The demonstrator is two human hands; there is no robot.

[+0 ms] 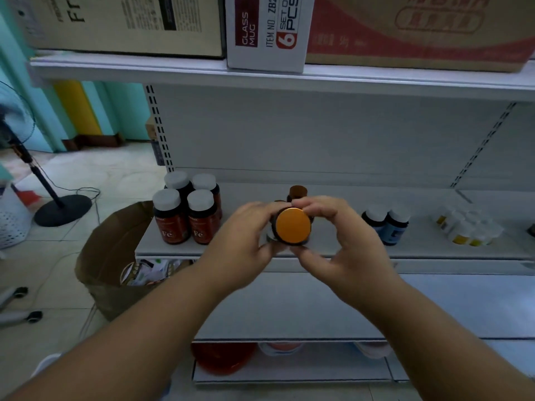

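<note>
A small dark bottle (293,225) is held between both hands, just in front of the middle shelf (434,253) and above its front edge, with its orange cap turned toward the camera. The left hand (246,230) is curled round the bottle's left side, and the right hand (341,235) pinches its right side, with fingertips above the cap and the thumb below it.

The bottle is judged to be light and rigid. Whether it is glass or plastic cannot be told, so it is best treated as breakable. The smooth cap is likely to be slippery, so hold is better taken on the body below the cap.

The bottle's body and label are hidden by the cap and the fingers, so neither its contents nor how full it is can be made out. On the shelf behind the fingers, a brown bottle (297,193) is seen only in its upper part. The blue-labelled bottles (386,224) to the right are partly covered by the right hand, and the pale bottles (466,227) further right are blurred. The cartons (266,33) on the top shelf are cut off by the frame.
</note>
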